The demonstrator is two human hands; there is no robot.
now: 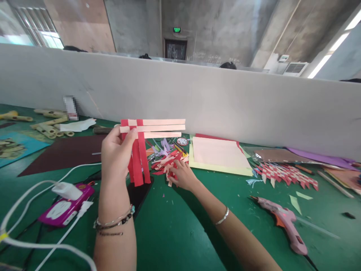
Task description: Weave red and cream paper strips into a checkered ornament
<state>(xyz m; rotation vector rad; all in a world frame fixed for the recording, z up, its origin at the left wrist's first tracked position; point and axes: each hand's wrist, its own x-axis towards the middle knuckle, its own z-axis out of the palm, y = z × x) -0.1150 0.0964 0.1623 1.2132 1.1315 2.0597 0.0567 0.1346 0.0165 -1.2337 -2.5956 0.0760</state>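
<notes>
My left hand (120, 150) is raised above the table and pinches a woven piece of paper strips (140, 160). Its red strips hang down, and its pale pink strips stick out to the right, crossing over and under at the top. My right hand (183, 175) reaches into a heap of loose red and pink paper strips (169, 161). Its fingers are bent down among the strips; whether they grip one is hard to see. Lilac paper scraps (165, 146) lie just behind the heap. A black phone-like slab (142, 194) is partly hidden under my left forearm.
Pink and yellow paper sheets (220, 154) lie right of the heap. Farther right are woven red-and-pink pieces (282, 174) and a pink glue gun (284, 218). A purple power strip (67, 205) with white cables sits at left. A white partition (225, 98) closes the back.
</notes>
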